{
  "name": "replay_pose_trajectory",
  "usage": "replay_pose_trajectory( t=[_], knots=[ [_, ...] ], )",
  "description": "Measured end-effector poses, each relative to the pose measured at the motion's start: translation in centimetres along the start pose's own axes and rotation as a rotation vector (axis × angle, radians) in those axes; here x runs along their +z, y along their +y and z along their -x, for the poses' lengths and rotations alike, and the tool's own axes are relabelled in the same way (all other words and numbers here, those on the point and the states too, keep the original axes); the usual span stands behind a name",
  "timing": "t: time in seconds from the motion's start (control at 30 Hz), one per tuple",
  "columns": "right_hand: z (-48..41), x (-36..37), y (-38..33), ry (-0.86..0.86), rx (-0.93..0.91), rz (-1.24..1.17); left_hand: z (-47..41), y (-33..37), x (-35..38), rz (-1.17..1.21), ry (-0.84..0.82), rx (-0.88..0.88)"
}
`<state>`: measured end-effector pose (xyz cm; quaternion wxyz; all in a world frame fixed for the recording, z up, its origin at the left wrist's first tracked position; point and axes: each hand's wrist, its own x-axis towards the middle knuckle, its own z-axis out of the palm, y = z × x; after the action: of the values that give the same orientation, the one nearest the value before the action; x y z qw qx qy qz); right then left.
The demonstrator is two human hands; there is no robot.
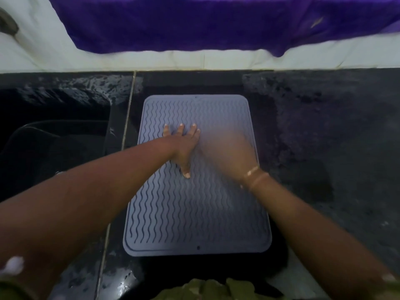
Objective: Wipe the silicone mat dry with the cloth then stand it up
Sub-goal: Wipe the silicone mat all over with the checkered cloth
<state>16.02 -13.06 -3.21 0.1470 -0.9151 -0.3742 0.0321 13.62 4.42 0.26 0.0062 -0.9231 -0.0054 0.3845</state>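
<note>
From my end: the grey rectangular silicone mat (194,213) lies flat on the black stone counter (324,148), its short edges nearest and farthest from me. Left of it, past a seam in the counter, sits the dark sunken sink (54,137). Behind the counter runs a white ledge (129,59), and the big purple cloth (216,22) lies on it, well apart from the mat. The left hand (184,146) rests flat on the mat's far half. The right hand (227,152) is just beside it, too blurred to tell if it's touching.
</note>
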Motion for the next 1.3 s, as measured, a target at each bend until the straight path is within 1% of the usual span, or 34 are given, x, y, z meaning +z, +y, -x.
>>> replay_pose_trajectory(
  t=[0.13,0.27,0.37,0.43,0.57,0.67,0.73,0.83,0.93,1.03,1.1,1.2,1.3],
  knots=[
    [-8.5,-0.6,2.4,0.041,0.108,-0.001,0.0,0.0,-0.1,-0.047,-0.008,0.009],
    [-12.3,-1.2,3.3,-0.039,0.186,0.000,-0.1,-0.4,0.0,-0.034,0.007,0.009],
    [-9.8,-1.5,2.6,-0.108,0.133,-0.064,-0.3,-0.9,0.5,0.052,0.015,0.017],
    [-5.4,-1.0,1.5,-0.139,0.070,-0.110,-0.4,-1.2,0.8,0.081,0.025,0.026],
    [4.7,0.4,-1.6,-0.153,-0.006,-0.165,-0.2,-1.1,0.7,0.060,0.023,0.029],
    [11.1,0.3,-3.8,-0.189,-0.026,-0.154,-0.2,-1.0,0.5,0.065,0.008,0.025],
    [13.3,0.3,-4.7,-0.166,-0.042,-0.120,-0.1,-0.9,0.5,0.058,0.002,0.017],
    [12.1,0.3,-4.5,-0.092,-0.041,-0.101,-0.2,-0.6,0.4,0.012,-0.008,0.004],
    [7.0,-0.1,-2.3,-0.036,-0.025,-0.099,-0.3,-0.5,0.2,-0.045,-0.016,-0.014],
    [0.6,-0.5,0.5,-0.021,0.051,-0.133,-0.2,-0.2,-0.1,-0.073,-0.026,-0.040],
    [-1.8,-0.3,1.3,0.000,0.087,-0.096,-0.1,0.0,-0.1,-0.072,-0.022,-0.047],
    [-1.1,0.2,0.2,0.018,0.112,-0.072,0.0,-0.2,0.1,-0.049,0.002,-0.045],
    [3.7,0.4,-2.2,-0.031,0.009,-0.050,0.0,-0.4,0.3,-0.027,0.013,-0.038]
  ],
)
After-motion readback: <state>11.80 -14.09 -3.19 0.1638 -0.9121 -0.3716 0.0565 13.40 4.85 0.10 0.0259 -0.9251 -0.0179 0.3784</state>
